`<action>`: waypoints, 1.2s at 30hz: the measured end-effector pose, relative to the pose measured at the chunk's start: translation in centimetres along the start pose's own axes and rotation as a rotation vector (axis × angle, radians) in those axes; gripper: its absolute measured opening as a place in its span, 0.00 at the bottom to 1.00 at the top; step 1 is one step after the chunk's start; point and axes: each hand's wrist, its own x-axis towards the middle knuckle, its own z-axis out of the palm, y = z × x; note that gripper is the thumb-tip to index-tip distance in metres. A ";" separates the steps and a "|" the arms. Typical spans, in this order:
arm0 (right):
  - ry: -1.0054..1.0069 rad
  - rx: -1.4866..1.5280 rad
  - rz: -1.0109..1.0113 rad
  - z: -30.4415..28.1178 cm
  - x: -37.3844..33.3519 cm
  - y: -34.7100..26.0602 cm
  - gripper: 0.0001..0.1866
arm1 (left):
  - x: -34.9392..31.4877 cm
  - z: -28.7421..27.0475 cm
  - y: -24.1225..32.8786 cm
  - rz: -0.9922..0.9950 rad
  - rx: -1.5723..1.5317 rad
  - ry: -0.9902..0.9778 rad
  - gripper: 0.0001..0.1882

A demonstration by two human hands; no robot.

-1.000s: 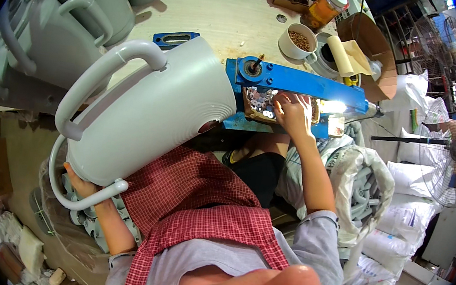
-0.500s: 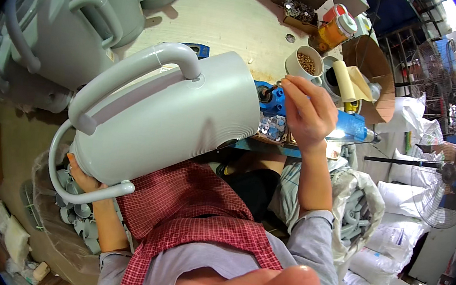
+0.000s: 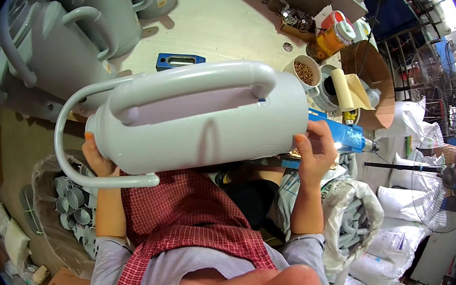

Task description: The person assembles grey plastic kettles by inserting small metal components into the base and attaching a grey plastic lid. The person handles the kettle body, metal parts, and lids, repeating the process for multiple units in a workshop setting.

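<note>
Grey jug (image 3: 210, 146) slants across mid-frame, left hand (image 3: 100, 157) clasping its base, right hand (image 3: 318, 146) grasping its rim, fingers curled! It blocks part of the blue machine (image 3: 347, 136) centre right; similar vessels (image 3: 41, 53) crowd upper left.

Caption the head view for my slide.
Left hand and right hand at opposite ends of a pale grey jug near a blue machine.

Print (image 3: 398, 239) on white sacks (image 3: 398, 204) too blurred to read.
</note>
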 end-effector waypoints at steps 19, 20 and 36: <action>-0.010 0.115 0.144 -1.4 -0.9 1.2 0.10 | 1.1 1.7 -3.3 -0.086 0.018 -0.006 0.27; -0.011 0.097 0.162 -1.4 -0.9 1.0 0.11 | 1.2 1.8 -3.4 -0.103 0.019 -0.003 0.27; -0.233 0.184 -0.016 4.8 7.0 -2.6 0.18 | 1.7 1.4 -0.9 0.035 0.131 -0.045 0.27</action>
